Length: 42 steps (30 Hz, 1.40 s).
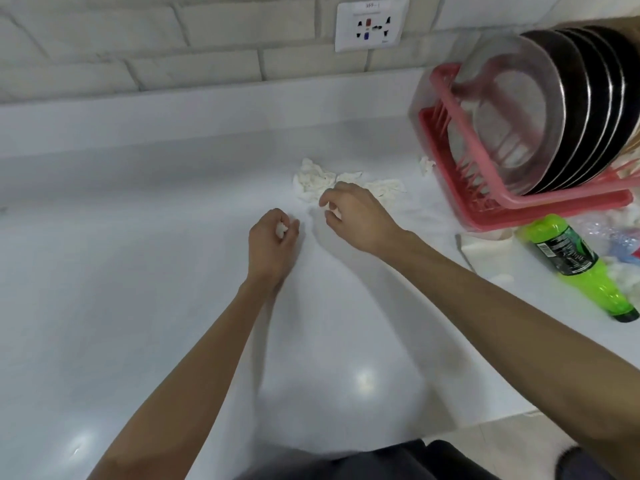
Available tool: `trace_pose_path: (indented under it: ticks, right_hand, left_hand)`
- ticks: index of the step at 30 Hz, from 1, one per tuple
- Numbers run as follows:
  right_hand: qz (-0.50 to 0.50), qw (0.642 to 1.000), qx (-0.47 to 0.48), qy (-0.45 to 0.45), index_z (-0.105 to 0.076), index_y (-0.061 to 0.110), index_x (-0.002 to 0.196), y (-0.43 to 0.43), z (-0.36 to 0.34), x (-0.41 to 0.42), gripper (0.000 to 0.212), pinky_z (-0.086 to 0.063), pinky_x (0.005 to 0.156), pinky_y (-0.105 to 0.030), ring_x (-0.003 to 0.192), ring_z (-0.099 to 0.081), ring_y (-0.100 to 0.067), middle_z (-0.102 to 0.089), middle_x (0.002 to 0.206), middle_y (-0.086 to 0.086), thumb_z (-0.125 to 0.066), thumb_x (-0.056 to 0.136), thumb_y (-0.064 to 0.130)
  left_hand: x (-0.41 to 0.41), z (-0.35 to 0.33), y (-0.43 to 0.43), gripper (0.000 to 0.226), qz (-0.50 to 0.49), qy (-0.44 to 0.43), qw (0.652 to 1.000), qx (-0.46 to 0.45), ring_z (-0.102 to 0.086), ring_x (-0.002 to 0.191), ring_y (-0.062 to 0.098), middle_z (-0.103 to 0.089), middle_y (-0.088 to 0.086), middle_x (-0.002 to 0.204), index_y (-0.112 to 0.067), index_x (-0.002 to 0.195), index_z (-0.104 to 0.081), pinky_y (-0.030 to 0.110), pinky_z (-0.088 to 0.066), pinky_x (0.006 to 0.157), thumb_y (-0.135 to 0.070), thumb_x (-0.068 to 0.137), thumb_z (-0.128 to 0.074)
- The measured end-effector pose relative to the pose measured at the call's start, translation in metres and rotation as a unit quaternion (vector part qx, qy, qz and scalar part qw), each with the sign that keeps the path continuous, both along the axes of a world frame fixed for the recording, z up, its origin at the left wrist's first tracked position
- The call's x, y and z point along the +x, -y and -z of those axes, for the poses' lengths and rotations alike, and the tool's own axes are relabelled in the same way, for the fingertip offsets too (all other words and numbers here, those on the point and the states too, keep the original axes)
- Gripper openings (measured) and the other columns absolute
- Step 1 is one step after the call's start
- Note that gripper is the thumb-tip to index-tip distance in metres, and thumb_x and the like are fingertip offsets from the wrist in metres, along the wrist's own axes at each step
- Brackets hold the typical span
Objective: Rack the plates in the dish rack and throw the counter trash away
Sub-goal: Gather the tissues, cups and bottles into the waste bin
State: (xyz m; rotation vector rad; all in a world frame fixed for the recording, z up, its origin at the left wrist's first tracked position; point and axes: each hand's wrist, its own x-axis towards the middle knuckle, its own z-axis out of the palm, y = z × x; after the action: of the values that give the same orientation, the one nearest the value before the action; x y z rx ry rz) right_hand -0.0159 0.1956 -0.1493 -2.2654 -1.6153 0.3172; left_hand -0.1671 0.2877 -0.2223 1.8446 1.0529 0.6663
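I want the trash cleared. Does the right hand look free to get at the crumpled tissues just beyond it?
Probably yes: the crumpled tissues lie uncovered just past the right hand, though its fingers pinch a white scrap.

White socket plate (372,24) sat on pale brick-tile wall (138,46) behind glossy white bench (138,271); light glare showed near front edge
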Motion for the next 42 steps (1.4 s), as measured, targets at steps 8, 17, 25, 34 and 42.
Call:
trace_pose_path:
  ticks: [8,17,25,34,42]
  right_hand:
    - [-0.014,0.984,-0.107,0.14,-0.062,0.009,0.113,-0.078,0.022,-0.002,0.026,-0.038,0.088,-0.039,0.107,-0.054,-0.03,-0.062,0.113,-0.011,-0.052,0.092,0.021]
    - [-0.018,0.989,0.02,-0.148,-0.049,0.013,0.114,-0.06,0.019,-0.014,0.027,-0.042,0.067,-0.029,0.075,-0.052,-0.016,-0.055,0.085,0.002,-0.054,0.088,0.004]
    - [0.144,0.852,0.128,-0.487,-0.066,0.014,0.078,0.0,-0.001,-0.015,0.03,-0.041,0.057,-0.023,0.068,-0.052,-0.019,-0.059,0.074,-0.003,-0.045,0.097,0.003]
    - [0.31,0.731,0.128,-0.594,-0.048,0.007,0.076,0.06,0.008,-0.027,0.021,-0.055,0.053,-0.04,0.065,-0.064,-0.035,-0.053,0.068,-0.011,-0.047,0.096,0.011]
    - [0.325,0.794,0.136,-0.496,-0.054,0.004,0.095,0.117,0.019,-0.023,0.007,-0.025,0.04,-0.02,0.038,-0.038,-0.015,-0.051,0.058,-0.003,-0.048,0.096,0.005]
  left_hand:
    - [0.001,0.004,-0.004,0.024,0.013,-0.008,0.999,0.038,-0.04,0.058,0.009,-0.046,-0.008,0.063,-0.01,0.073,-0.049,0.024,-0.036,0.059,-0.018,0.091,-0.063]
    - [-0.003,-0.006,-0.005,0.013,-0.163,0.12,0.979,-0.034,-0.041,0.062,0.006,-0.048,-0.003,0.069,-0.005,0.078,-0.049,0.017,-0.036,0.06,-0.005,0.088,-0.057]
    - [-0.002,-0.004,-0.005,0.017,-0.116,0.097,0.988,-0.034,-0.042,0.064,0.008,-0.048,-0.001,0.068,-0.006,0.077,-0.048,0.021,-0.037,0.062,-0.009,0.09,-0.058]
    - [0.003,-0.013,0.024,0.021,0.007,0.026,0.999,-0.043,-0.041,0.057,0.006,-0.048,-0.01,0.062,-0.016,0.074,-0.052,0.022,-0.037,0.058,-0.016,0.092,-0.063]
    - [0.026,-0.03,0.105,0.028,0.173,0.046,0.98,-0.087,-0.048,0.057,0.002,-0.059,-0.014,0.062,-0.021,0.073,-0.064,0.017,-0.035,0.059,-0.025,0.1,-0.059]
